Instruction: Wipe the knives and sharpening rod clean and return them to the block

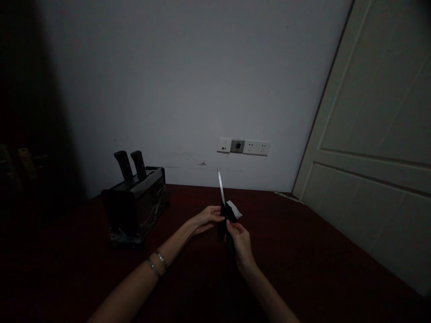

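A knife (221, 188) with a thin bright blade stands point-up over the dark red table (303, 251). My right hand (240, 244) is closed round its black handle. At the base of the blade my left hand (207, 218) pinches the knife, next to a small white piece (234, 209) like cloth or paper that I cannot make out. My left wrist carries bracelets (158, 263).
A dark knife block (134, 204) with two black handles (130, 164) sticking out stands at the left on the table. White wall sockets (243, 146) sit on the wall behind. A pale door (377, 148) fills the right side. The left edge is in deep shadow.
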The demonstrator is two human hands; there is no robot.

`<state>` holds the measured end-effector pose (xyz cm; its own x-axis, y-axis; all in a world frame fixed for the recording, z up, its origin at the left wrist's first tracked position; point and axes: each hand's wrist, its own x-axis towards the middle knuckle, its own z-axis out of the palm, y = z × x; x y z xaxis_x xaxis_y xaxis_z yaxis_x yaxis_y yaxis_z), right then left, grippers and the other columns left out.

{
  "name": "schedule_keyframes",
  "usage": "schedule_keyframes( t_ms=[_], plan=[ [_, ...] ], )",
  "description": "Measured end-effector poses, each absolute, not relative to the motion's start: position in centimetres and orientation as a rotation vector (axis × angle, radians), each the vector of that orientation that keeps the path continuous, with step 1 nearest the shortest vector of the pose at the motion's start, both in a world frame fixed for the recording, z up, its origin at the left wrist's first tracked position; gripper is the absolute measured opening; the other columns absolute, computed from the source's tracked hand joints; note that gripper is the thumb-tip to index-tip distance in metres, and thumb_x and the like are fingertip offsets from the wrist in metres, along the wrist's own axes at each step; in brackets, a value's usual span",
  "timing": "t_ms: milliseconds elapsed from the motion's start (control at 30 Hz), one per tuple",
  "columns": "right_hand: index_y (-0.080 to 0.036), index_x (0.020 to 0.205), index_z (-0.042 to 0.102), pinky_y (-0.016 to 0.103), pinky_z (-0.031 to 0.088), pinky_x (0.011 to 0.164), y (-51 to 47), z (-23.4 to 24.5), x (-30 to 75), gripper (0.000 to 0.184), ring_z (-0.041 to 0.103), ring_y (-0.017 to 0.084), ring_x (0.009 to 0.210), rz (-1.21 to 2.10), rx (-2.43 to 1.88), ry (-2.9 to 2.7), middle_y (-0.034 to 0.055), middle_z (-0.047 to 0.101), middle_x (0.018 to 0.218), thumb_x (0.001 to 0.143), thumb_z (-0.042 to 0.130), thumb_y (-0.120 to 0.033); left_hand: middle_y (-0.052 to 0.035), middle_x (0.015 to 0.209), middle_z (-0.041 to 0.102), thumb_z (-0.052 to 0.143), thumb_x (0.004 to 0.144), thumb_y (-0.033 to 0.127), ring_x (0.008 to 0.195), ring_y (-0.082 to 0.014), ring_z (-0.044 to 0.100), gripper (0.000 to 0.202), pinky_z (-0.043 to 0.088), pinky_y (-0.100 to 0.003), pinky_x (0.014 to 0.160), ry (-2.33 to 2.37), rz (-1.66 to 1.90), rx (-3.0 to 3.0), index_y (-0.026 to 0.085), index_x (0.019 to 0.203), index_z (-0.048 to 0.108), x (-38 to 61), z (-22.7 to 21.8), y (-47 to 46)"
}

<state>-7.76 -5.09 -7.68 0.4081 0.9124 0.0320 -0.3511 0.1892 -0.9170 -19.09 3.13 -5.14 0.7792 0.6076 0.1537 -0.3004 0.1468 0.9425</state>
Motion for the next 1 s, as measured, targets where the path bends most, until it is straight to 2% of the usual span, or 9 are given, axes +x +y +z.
schedule_keyframes(
  t_ms=[133, 300, 567, 733, 1000],
  plan=[
    [-0.015, 0.064, 0.052, 0.021, 0.031, 0.039, -4.9, -8.2, -7.9, 0.042, 0.046, 0.010, 0.038, 1.018, -0.992, -0.684, -0.0024, 0.054, 0.043, 0.051, 0.074, -0.049, -0.0128, 0.091, 0.064, 0.074, 0.059, 0.022, 0.080, -0.0187, 0.060, 0.038, 0.042, -0.028, 0.074, 0.343, 0.739, 1.293, 0.008, 0.093, 0.062, -18.0, -5.7, 2.9],
    [-0.015, 0.060, 0.053, 0.021, 0.029, 0.038, -4.8, -8.5, -7.8, 0.043, 0.042, 0.009, 0.036, 1.096, -1.004, -0.671, -0.0027, 0.051, 0.042, 0.051, 0.072, -0.052, -0.0072, 0.075, 0.064, 0.074, 0.055, 0.026, 0.067, -0.0159, 0.058, 0.034, 0.042, -0.025, 0.064, 0.533, 0.924, 1.317, 0.008, 0.082, 0.063, -16.7, -6.3, 2.6],
    [-0.014, 0.047, 0.050, 0.021, 0.025, 0.037, -4.4, -8.6, -7.5, 0.047, 0.037, 0.007, 0.034, 1.259, -1.046, -0.741, -0.0017, 0.045, 0.038, 0.058, 0.065, -0.057, -0.0006, 0.059, 0.058, 0.065, 0.061, 0.017, 0.054, -0.0103, 0.050, 0.010, 0.036, -0.021, 0.054, 0.688, 1.011, 1.286, 0.010, 0.067, 0.061, -15.5, -6.2, 2.4],
    [-0.017, 0.054, 0.048, 0.021, 0.028, 0.036, -4.2, -8.8, -7.7, 0.045, 0.036, 0.006, 0.034, 1.166, -1.008, -0.669, -0.0043, 0.046, 0.042, 0.053, 0.067, -0.058, -0.0012, 0.056, 0.057, 0.063, 0.061, 0.016, 0.050, -0.0101, 0.049, 0.008, 0.034, -0.020, 0.049, 0.733, 1.009, 1.273, 0.009, 0.065, 0.061, -14.6, -5.7, 3.1],
    [-0.019, 0.057, 0.047, 0.020, 0.027, 0.034, -5.0, -8.2, -8.9, 0.043, 0.035, 0.006, 0.034, 1.155, -1.039, -0.614, -0.0052, 0.045, 0.044, 0.055, 0.066, -0.057, -0.0003, 0.051, 0.054, 0.060, 0.065, 0.013, 0.045, -0.0087, 0.047, 0.006, 0.033, -0.020, 0.048, 0.790, 1.110, 1.242, 0.009, 0.061, 0.059, -14.0, -2.6, 8.3]
  ],
)
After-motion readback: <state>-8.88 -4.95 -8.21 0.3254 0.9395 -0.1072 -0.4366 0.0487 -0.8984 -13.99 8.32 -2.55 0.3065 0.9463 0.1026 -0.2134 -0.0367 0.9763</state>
